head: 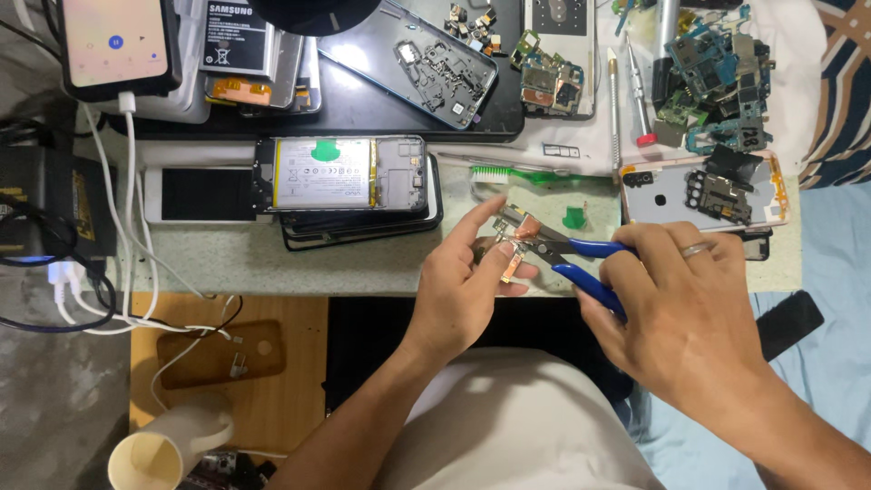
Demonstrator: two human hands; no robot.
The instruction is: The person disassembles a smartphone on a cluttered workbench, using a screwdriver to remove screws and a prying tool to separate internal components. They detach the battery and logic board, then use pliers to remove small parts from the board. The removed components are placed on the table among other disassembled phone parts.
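Head view: left hand [463,286] pinches a small copper-taped circuit part [513,245] steady; at three o'clock, right hand [680,313] grasps blue-handled pliers [581,263], whose tips bite the part.

We look down on a pale speckled worktop [299,263] under bright light. Below its near edge sits a wooden board [272,381]; left of the board, grey floor [54,408]; right, light blue cloth [817,381].
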